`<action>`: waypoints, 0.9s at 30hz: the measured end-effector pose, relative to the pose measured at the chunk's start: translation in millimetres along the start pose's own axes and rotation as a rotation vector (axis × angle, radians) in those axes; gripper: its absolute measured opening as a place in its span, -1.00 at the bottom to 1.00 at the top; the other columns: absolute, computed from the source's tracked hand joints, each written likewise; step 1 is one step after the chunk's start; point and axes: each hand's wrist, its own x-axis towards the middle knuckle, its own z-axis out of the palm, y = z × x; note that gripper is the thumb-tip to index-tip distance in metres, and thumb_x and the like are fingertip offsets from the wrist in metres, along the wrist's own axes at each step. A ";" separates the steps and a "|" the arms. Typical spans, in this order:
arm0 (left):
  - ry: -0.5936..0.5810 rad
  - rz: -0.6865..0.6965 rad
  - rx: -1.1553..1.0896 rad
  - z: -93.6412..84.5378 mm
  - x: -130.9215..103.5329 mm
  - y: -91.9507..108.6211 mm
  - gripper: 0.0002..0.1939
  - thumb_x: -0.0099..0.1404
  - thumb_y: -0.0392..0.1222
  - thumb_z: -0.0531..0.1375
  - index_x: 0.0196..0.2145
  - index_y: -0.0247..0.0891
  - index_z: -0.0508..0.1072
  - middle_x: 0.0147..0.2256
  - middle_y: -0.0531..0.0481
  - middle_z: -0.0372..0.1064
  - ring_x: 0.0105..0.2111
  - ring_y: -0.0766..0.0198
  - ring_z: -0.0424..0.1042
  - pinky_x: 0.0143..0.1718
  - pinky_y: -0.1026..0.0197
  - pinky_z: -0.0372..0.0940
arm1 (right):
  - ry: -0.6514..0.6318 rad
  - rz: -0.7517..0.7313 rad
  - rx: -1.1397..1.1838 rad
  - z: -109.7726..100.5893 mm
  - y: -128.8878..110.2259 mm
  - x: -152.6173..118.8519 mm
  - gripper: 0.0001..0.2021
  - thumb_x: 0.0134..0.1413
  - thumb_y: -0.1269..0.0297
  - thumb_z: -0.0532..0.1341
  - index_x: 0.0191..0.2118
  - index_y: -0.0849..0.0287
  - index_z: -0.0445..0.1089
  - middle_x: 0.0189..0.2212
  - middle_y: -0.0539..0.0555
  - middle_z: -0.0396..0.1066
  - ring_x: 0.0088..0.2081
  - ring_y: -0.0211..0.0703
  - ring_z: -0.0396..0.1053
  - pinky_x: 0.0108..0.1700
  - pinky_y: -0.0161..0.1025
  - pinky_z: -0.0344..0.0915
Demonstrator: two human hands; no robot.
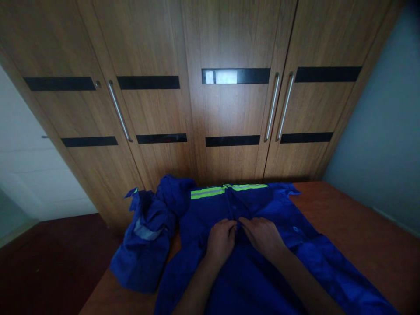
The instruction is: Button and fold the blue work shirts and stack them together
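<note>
A blue work jacket [272,205] with yellow-green reflective strips lies spread on the brown table, its front opening running down the middle. My left hand [222,238] is closed at the left side of that opening, fingers pinching the cloth edge. Close beside it, my right hand [262,234] pinches the jacket's other front edge, thumb and forefinger together. The fingertips of both hands almost meet at the opening. Any button or fastener between them is too small and dark to make out.
Left of the jacket lies a crumpled blue garment [144,245] with a grey reflective band, reaching the edge of the table [331,210]. Behind stands a wooden wardrobe [229,109] with metal handles. A pale wall [383,144] is at the right, a dark red floor [59,258] at the left.
</note>
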 end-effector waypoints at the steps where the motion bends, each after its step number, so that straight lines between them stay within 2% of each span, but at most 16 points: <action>1: -0.004 -0.001 0.012 -0.7 -0.2 0.5 -0.73 0.31 -0.33 0.00 -0.32 -0.17 0.49 -0.38 0.02 0.43 -0.33 0.26 0.42 -0.29 0.28 0.19 | 0.007 0.007 0.006 1.9 -0.3 -0.7 -0.72 0.23 0.37 0.00 -0.03 0.06 0.37 -0.43 0.08 0.49 -0.40 -0.15 0.41 -0.36 -0.28 0.16; 13: -0.083 -0.012 0.118 0.5 -0.5 0.3 -0.73 0.32 -0.29 0.00 -0.36 -0.18 0.49 -0.37 0.00 0.43 -0.31 0.25 0.42 -0.28 0.26 0.19 | 0.070 0.016 0.073 24.9 2.9 -10.0 -0.73 0.26 0.29 0.02 0.01 0.05 0.35 -0.42 0.05 0.47 -0.39 -0.16 0.40 -0.33 -0.28 0.17; 21: -0.088 0.000 0.136 2.4 -2.7 0.1 -0.73 0.32 -0.30 -0.01 -0.34 -0.17 0.48 -0.34 -0.02 0.44 -0.28 0.23 0.43 -0.25 0.26 0.20 | 0.062 0.035 0.080 23.2 1.5 -12.0 -0.76 0.27 0.32 0.01 -0.13 0.08 0.42 -0.41 0.05 0.47 -0.35 -0.14 0.39 -0.30 -0.26 0.14; 27: -0.084 0.008 0.138 1.7 -2.4 0.4 -0.74 0.32 -0.29 -0.01 -0.34 -0.18 0.48 -0.35 -0.02 0.44 -0.30 0.23 0.44 -0.27 0.26 0.22 | 0.060 0.052 0.096 22.7 0.7 -12.2 -0.75 0.28 0.32 0.00 -0.12 0.08 0.42 -0.40 0.05 0.48 -0.33 -0.15 0.39 -0.28 -0.28 0.15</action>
